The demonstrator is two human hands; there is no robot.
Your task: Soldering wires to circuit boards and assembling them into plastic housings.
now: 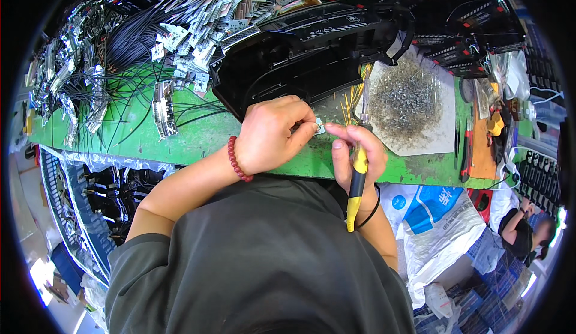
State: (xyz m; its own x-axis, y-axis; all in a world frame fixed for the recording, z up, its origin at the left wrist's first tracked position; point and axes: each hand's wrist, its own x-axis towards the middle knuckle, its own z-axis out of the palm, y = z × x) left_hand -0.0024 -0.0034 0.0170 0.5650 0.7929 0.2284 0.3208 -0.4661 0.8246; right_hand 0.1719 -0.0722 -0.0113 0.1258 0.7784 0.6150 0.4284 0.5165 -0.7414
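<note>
My left grip (pixel 273 133) pinches a small board (pixel 320 126), my right grip (pixel 374 154) a yellow-black tool (pixel 358 181). Green surface (pixel 201 142) crosses mid-frame; another person (pixel 517 237) is lower right.

One head-worn fisheye view; steeply downward; fingers (pixel 369 144) and green workbench (pixel 201 141) close below

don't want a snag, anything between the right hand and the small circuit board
Nothing visible: the right hand, holding a yellow-and-black tool, is close beside the small circuit board pinched in the left hand; contact is unclear.
</note>
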